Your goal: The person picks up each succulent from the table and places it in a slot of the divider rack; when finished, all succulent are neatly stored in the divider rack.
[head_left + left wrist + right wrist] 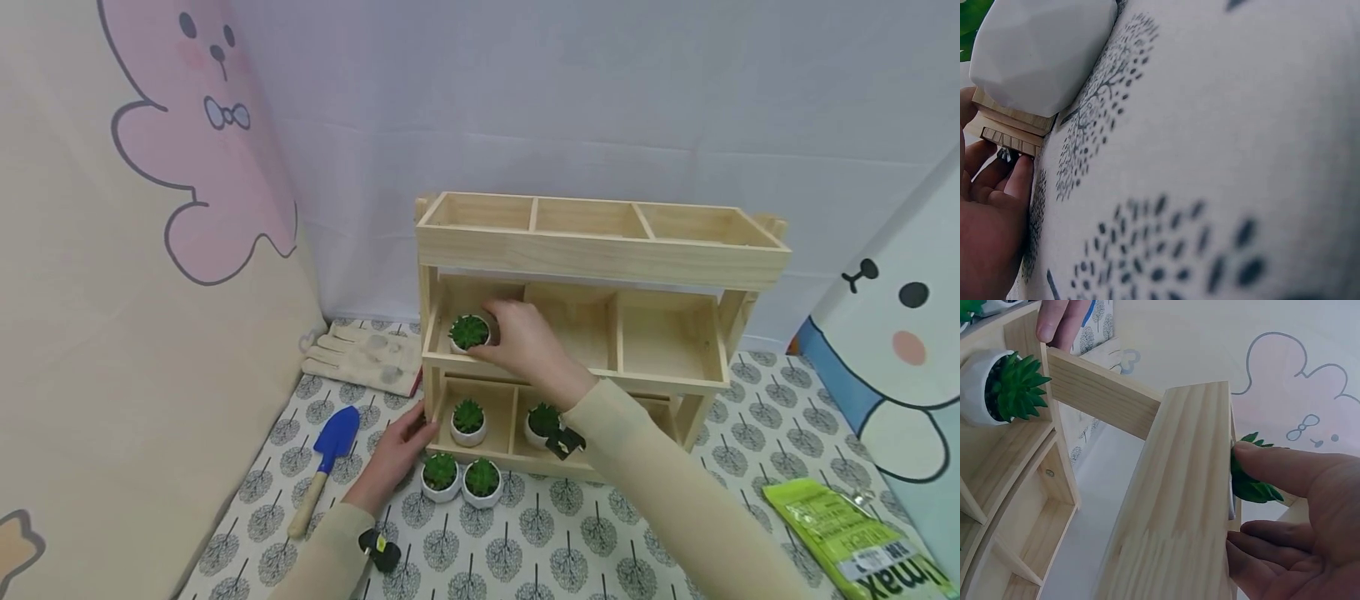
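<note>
A three-tier wooden plant rack (600, 254) stands against the cloth backdrop. My right hand (521, 337) reaches into the left compartment of its middle tier, thumb and fingers at a small white-potted succulent (469, 332). The right wrist view shows my thumb beside its green leaves, the pot mostly hidden behind the wooden front board (1179, 481). At the rack's lower left corner my left hand (397, 454) grips the wooden end (1013, 139). On the bottom tier sit a potted succulent (468, 422) at left and another (542, 423), partly covered by my right wrist.
Two more potted succulents (440, 477) (482, 482) stand on the patterned cloth before the rack. A blue trowel (337, 433) and pale gloves (363, 357) lie to the left. A green bag (847, 533) lies at the front right. The top tier (585, 218) has three compartments.
</note>
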`<action>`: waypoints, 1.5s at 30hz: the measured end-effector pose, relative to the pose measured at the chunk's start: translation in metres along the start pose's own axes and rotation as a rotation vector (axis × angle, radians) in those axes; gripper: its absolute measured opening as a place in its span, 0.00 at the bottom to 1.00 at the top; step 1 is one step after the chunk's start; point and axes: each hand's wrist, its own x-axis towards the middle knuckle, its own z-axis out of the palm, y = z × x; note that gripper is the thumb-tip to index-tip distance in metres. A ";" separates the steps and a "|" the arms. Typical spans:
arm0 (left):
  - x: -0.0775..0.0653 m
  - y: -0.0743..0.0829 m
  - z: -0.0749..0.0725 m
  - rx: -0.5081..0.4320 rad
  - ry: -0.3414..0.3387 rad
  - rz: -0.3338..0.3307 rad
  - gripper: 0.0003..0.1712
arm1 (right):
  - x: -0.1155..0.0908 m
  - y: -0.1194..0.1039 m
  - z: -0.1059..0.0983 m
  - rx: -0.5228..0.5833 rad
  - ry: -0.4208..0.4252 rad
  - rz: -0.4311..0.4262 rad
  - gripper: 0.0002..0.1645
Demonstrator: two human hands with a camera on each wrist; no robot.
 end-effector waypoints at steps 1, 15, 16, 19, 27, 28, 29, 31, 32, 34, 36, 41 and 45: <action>0.000 0.000 0.000 0.001 0.000 0.000 0.38 | -0.002 0.000 -0.001 0.008 -0.003 -0.001 0.37; -0.001 -0.002 -0.002 0.004 0.003 0.001 0.38 | -0.035 0.006 -0.001 0.133 0.103 -0.050 0.39; -0.001 -0.002 -0.002 0.004 0.003 0.000 0.38 | -0.037 0.006 0.000 0.142 0.115 -0.056 0.39; -0.001 -0.003 -0.003 0.002 0.008 -0.003 0.38 | -0.044 0.007 0.003 0.196 0.140 -0.067 0.37; 0.000 -0.002 -0.002 -0.003 -0.008 0.025 0.37 | -0.063 0.012 0.006 0.326 0.190 -0.136 0.34; 0.000 -0.002 -0.002 -0.002 -0.006 0.027 0.37 | -0.065 0.012 0.006 0.327 0.193 -0.139 0.34; 0.000 -0.002 -0.001 0.000 -0.002 0.027 0.37 | -0.067 0.013 0.006 0.324 0.196 -0.141 0.33; 0.000 -0.001 -0.001 0.004 0.004 0.027 0.37 | -0.071 0.013 0.007 0.320 0.198 -0.141 0.33; 0.000 -0.001 -0.001 0.007 0.005 0.026 0.37 | -0.072 0.014 0.008 0.319 0.197 -0.140 0.33; 0.000 0.000 0.000 0.011 0.005 0.021 0.37 | -0.075 0.016 0.009 0.314 0.202 -0.140 0.33; 0.000 0.000 0.000 0.013 0.003 0.018 0.37 | -0.078 0.017 0.011 0.309 0.210 -0.145 0.33; 0.001 0.001 0.000 0.014 0.007 -0.002 0.37 | -0.083 0.020 0.016 0.305 0.231 -0.165 0.33; 0.001 0.000 0.000 0.006 0.000 -0.003 0.37 | -0.088 0.021 0.021 0.326 0.237 -0.169 0.31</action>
